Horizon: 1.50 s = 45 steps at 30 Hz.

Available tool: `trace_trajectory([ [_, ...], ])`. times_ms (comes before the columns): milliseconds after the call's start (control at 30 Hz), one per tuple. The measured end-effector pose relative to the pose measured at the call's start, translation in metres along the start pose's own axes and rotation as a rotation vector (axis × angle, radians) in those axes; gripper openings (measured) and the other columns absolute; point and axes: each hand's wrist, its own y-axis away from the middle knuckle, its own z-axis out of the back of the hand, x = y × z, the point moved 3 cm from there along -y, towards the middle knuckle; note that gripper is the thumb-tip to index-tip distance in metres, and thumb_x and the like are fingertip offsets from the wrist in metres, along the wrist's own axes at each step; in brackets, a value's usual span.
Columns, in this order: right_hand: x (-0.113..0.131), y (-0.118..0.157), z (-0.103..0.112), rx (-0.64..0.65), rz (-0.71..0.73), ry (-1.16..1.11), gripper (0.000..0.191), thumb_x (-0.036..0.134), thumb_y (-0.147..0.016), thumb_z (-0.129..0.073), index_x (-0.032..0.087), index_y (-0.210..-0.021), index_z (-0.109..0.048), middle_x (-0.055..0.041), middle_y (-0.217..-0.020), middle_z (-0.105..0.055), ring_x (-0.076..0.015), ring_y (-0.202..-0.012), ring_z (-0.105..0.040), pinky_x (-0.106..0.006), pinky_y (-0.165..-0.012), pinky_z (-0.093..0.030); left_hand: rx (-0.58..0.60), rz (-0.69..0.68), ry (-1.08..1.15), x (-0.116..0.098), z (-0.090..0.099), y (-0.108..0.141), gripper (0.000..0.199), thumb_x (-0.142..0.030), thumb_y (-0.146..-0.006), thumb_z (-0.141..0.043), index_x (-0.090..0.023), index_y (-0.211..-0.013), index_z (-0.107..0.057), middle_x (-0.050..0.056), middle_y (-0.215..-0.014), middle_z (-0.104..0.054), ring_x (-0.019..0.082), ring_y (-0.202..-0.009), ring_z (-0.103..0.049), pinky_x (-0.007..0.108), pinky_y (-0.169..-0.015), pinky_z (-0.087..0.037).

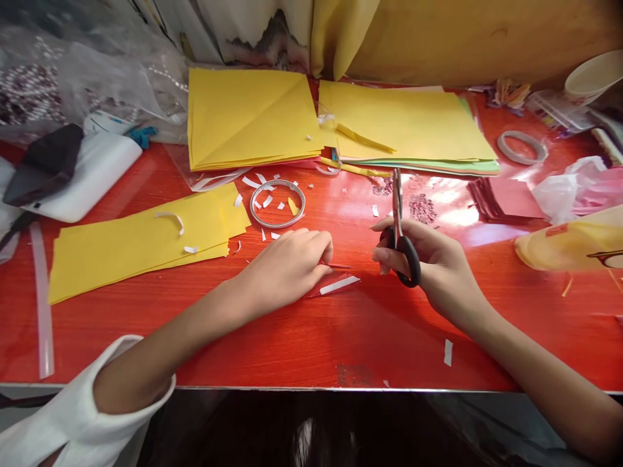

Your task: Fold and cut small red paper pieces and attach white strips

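Note:
My right hand (428, 259) holds a pair of scissors (398, 211) with black handles, its blades pointing away from me, above the red table. On the left, my left hand (296, 263) is closed low over the tabletop, pinching a thin dark red piece (338, 266) that pokes out past the fingertips. Most of that piece is hidden by the hand. Just below it lies a white strip (339, 285). Beyond my left hand rests a roll of tape (278, 203), with small white paper scraps in and around it.
Yellow paper strips (141, 240) lie at left; stacks of yellow sheets (253, 120) and coloured sheets (403, 123) are at the back. To the right are red paper squares (509, 198), another tape roll (522, 147) and a yellowish cup (569, 243). The table's front edge (302, 389) runs below.

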Motion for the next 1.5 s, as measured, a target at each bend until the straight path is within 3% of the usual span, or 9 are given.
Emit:
trace_trajectory([
  [167,-0.002,0.000,0.002,-0.043,0.026,-0.060,0.030,0.028,-0.074,-0.068,0.024,-0.102,-0.059,0.0018,-0.072,-0.061,-0.0098,-0.058,-0.054,-0.023,-0.053,-0.045,-0.163,0.083,0.291,-0.003,0.012,0.001,0.009,-0.023,-0.081,-0.058,-0.016,-0.078,-0.053,-0.002,-0.072,-0.061,0.010,-0.062,-0.055,0.022,-0.054,-0.039],
  [300,-0.003,-0.001,0.001,-0.033,0.017,-0.137,0.030,0.027,-0.074,-0.068,0.023,-0.102,-0.059,-0.0009,-0.083,-0.067,-0.0107,-0.061,-0.059,-0.024,-0.056,-0.048,-0.377,-0.112,0.308,-0.008,0.017,0.004,0.012,-0.015,-0.081,-0.058,-0.016,-0.093,-0.054,0.001,-0.085,-0.062,0.009,-0.074,-0.058,0.020,-0.063,-0.046],
  [433,-0.001,0.001,0.000,0.034,0.002,-0.205,0.031,0.027,-0.073,-0.069,0.024,-0.101,-0.058,-0.0011,-0.083,-0.066,-0.0118,-0.061,-0.060,-0.023,-0.050,-0.046,-0.516,-0.355,0.108,-0.014,0.016,0.009,0.005,-0.013,-0.085,-0.051,-0.015,-0.086,-0.056,0.003,-0.084,-0.060,0.010,-0.077,-0.056,0.023,-0.067,-0.047],
  [633,0.003,0.005,-0.001,0.060,0.030,-0.205,0.032,0.022,-0.069,-0.072,0.024,-0.098,-0.057,0.0017,-0.078,-0.063,-0.0110,-0.063,-0.058,-0.024,-0.057,-0.048,-0.521,-0.430,0.051,-0.017,0.014,0.010,0.009,-0.011,-0.085,-0.050,-0.018,-0.087,-0.055,0.005,-0.092,-0.056,0.013,-0.086,-0.054,0.029,-0.076,-0.049],
  [900,0.002,0.003,-0.001,0.017,0.027,-0.262,0.029,0.015,-0.070,-0.070,0.024,-0.096,-0.058,0.0037,-0.074,-0.060,-0.0086,-0.063,-0.053,-0.022,-0.057,-0.043,-0.380,-0.502,0.142,-0.019,0.009,0.009,0.007,-0.014,-0.086,-0.050,-0.014,-0.092,-0.054,0.006,-0.092,-0.058,0.012,-0.089,-0.054,0.025,-0.079,-0.047],
  [1000,0.001,0.003,-0.001,0.010,0.014,-0.293,0.026,0.015,-0.072,-0.068,0.024,-0.095,-0.059,0.0031,-0.074,-0.061,-0.0090,-0.061,-0.054,-0.022,-0.055,-0.043,-0.353,-0.424,0.180,-0.019,0.008,0.008,0.007,-0.017,-0.087,-0.050,-0.014,-0.089,-0.056,0.003,-0.083,-0.061,0.009,-0.077,-0.055,0.022,-0.072,-0.046],
  [1200,0.004,0.001,0.009,0.049,0.057,-0.152,0.020,0.026,-0.076,-0.065,0.023,-0.097,-0.064,0.0022,-0.064,-0.057,-0.0092,-0.052,-0.051,-0.024,-0.049,-0.039,-0.339,-0.076,0.452,-0.009,0.016,0.003,0.017,-0.030,-0.089,-0.048,-0.018,-0.088,-0.059,-0.001,-0.071,-0.057,0.007,-0.059,-0.050,0.021,-0.057,-0.042],
  [1500,0.012,0.008,0.017,0.319,-0.047,0.089,0.034,0.037,-0.066,-0.072,0.018,-0.095,-0.069,0.0029,-0.056,-0.045,-0.0081,-0.051,-0.041,-0.022,-0.047,-0.033,-0.503,-0.056,0.404,-0.001,0.033,0.007,0.016,-0.027,-0.091,-0.043,-0.019,-0.083,-0.055,-0.001,-0.068,-0.049,0.008,-0.057,-0.042,0.022,-0.052,-0.036],
])
